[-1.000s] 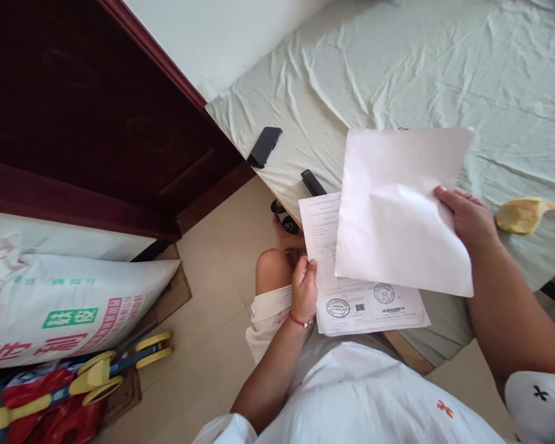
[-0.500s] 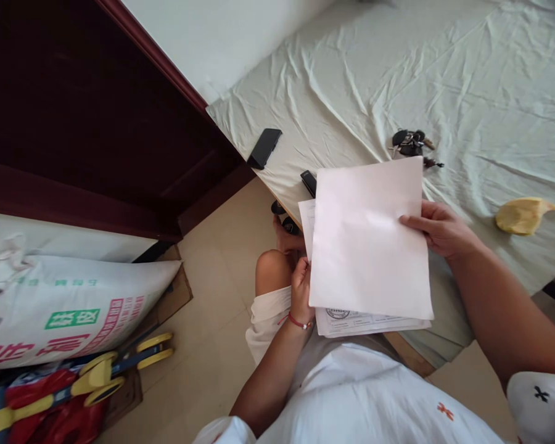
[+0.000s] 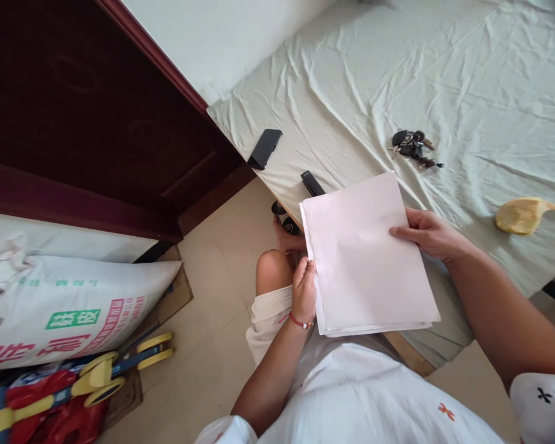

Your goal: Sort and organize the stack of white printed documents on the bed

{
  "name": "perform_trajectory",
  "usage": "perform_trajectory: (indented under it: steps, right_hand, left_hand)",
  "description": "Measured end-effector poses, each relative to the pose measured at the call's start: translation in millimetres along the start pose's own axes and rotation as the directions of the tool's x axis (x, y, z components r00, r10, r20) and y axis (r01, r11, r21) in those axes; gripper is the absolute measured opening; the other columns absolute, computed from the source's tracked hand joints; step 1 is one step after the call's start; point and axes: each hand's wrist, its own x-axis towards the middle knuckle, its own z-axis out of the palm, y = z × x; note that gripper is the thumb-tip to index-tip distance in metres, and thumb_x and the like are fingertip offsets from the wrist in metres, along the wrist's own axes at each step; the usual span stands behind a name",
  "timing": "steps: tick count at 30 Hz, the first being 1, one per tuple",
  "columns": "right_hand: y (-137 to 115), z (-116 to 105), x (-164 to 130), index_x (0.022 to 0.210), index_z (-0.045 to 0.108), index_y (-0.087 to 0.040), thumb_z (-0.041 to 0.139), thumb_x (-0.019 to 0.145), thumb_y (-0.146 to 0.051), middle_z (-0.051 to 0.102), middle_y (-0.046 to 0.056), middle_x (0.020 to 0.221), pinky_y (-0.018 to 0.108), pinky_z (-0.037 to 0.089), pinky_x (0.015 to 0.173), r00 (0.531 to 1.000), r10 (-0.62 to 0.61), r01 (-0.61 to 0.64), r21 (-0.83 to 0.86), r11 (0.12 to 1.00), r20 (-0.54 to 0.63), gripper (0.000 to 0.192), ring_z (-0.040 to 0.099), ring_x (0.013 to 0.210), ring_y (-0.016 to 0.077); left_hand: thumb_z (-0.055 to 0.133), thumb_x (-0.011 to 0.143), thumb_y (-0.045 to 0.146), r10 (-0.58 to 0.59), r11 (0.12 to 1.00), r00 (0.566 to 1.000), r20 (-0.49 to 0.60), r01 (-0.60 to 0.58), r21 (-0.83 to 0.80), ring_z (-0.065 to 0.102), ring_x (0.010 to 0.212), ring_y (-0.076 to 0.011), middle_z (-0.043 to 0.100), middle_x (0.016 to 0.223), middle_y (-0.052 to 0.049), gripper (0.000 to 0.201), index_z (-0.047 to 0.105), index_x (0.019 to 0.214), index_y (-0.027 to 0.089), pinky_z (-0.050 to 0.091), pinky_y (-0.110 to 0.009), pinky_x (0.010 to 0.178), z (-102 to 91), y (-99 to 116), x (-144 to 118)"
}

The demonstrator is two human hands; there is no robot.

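Two hands hold one stack of papers (image 3: pixel 367 256) over the edge of the bed (image 3: pixel 444 74): the left hand (image 3: pixel 304 291) pinches its left edge, the right hand (image 3: pixel 428 233) grips the right edge, fingers pressed on the blank top sheet. The sheets lie squared, edges nearly flush; how many sheets, I cannot tell. On the bed lie one phone (image 3: pixel 265 147), one dark stapler-like thing (image 3: pixel 312 183), one bunch of keys (image 3: pixel 414 145) and one yellow scrap (image 3: pixel 522 214).
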Motion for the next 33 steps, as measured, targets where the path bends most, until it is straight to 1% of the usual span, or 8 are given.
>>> perform_trajectory:
  steps: [13,20,24,26,27,30,32,33]
  right_hand:
    - [7,0,2,0.135,0.068,-0.024,0.084,0.082,-0.036,0.08,0.007,0.115,0.033,0.066,0.075,0.995,-0.044,0.05,-0.059,0.997,0.09,0.057,0.079,0.091,0.0259]
    - [10,5,3,0.137,0.066,-0.026,0.083,0.083,-0.04,0.079,0.006,0.115,0.037,0.065,0.078,0.994,-0.033,0.042,-0.087,0.995,0.107,0.058,0.078,0.091,0.0259]
    - [9,6,1,0.134,0.063,-0.026,0.076,0.088,-0.047,0.078,0.006,0.113,0.037,0.062,0.074,0.99,-0.032,0.064,-0.225,0.972,0.141,0.052,0.077,0.09,0.0262]
    - [9,3,3,0.133,0.061,-0.025,0.071,0.09,-0.049,0.078,0.006,0.105,0.035,0.059,0.069,0.989,-0.116,0.146,-0.416,0.898,0.096,0.05,0.074,0.084,0.0248]
    - [9,1,5,0.133,0.06,-0.024,0.069,0.09,-0.049,0.077,0.006,0.099,0.034,0.056,0.066,0.98,-0.195,0.188,-0.536,0.823,0.045,0.051,0.072,0.078,0.0233]
    - [10,-5,11,0.136,0.058,-0.022,0.066,0.089,-0.044,0.074,0.006,0.096,0.035,0.05,0.065,0.883,-0.461,0.199,-0.816,0.543,-0.091,0.053,0.062,0.064,0.0181]
    - [10,-9,15,0.136,0.057,-0.021,0.064,0.088,-0.043,0.073,0.008,0.102,0.036,0.049,0.068,0.832,-0.54,0.156,-0.883,0.443,-0.123,0.054,0.06,0.064,0.0175]
    - [10,-10,16,0.135,0.058,-0.02,0.064,0.087,-0.042,0.073,0.009,0.103,0.036,0.049,0.069,0.829,-0.545,0.142,-0.895,0.422,-0.126,0.053,0.061,0.065,0.0181]
  left_hand:
    - [0.063,0.094,0.061,0.056,0.995,0.998,0.026,-0.058,0.079,0.056,0.087,-0.0147,0.063,0.09,0.001,0.04,0.063,0.091,0.021,0.047,-0.024,0.083,2.3,5,-3]
    - [0.065,0.095,0.057,0.035,0.996,0.998,0.05,-0.039,0.079,0.049,0.074,-0.0127,0.055,0.079,0.003,0.036,0.059,0.091,0.022,0.042,-0.023,0.072,2.5,6,-4]
    - [0.066,0.093,0.059,0.054,0.994,0.997,0.054,-0.058,0.093,0.051,0.075,-0.0128,0.057,0.082,0.003,0.038,0.058,0.091,0.022,0.044,-0.022,0.073,3.5,10,-4]
    - [0.066,0.092,0.06,0.058,0.993,0.997,0.05,-0.062,0.102,0.051,0.074,-0.0124,0.058,0.081,0.003,0.039,0.057,0.09,0.022,0.044,-0.022,0.072,3.1,12,-4]
    - [0.067,0.092,0.06,0.06,0.992,0.997,0.047,-0.065,0.106,0.051,0.073,-0.012,0.057,0.08,0.004,0.04,0.057,0.089,0.022,0.044,-0.022,0.071,2.7,13,-4]
    - [0.071,0.089,0.059,0.058,0.994,0.998,0.027,-0.06,0.094,0.052,0.072,-0.0112,0.059,0.079,0.004,0.041,0.057,0.086,0.021,0.044,-0.022,0.071,1.8,14,-4]
    - [0.075,0.086,0.058,0.014,0.999,1.0,0.023,-0.014,0.043,0.059,0.076,-0.0121,0.066,0.084,0.003,0.04,0.059,0.09,0.021,0.048,-0.023,0.076,2.2,15,-3]
    - [0.077,0.084,0.056,-0.024,1.0,0.999,0.024,0.023,0.003,0.063,0.08,-0.0135,0.07,0.089,0.002,0.039,0.061,0.094,0.021,0.05,-0.025,0.08,2.8,16,-3]
